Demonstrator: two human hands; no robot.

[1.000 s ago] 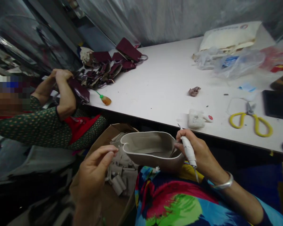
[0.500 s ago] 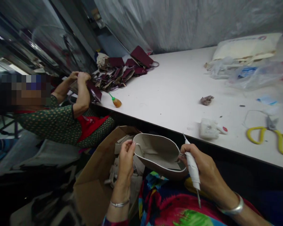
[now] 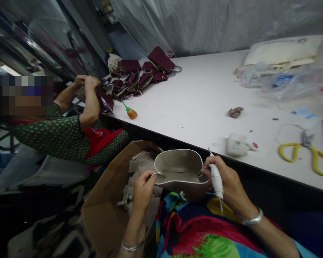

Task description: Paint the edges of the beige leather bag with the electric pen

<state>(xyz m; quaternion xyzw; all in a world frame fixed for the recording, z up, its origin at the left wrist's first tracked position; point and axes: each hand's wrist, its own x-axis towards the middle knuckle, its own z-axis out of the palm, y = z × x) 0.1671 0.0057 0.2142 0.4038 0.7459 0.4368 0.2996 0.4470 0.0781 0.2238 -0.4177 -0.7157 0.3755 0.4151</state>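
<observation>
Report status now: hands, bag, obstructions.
Left hand pinching bag at left rim. Right hand at its right end, gripping tool. Bag mouth open, facing up. Box to the left, not visibly blocking.

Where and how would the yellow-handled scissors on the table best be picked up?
Probably by the yellow handles, coming from the wearer's side of the white table. The scissors lie flat, loops toward the wearer and metal blades pointing away. The right hand is nearer but holds a white-wrapped tool.
</observation>
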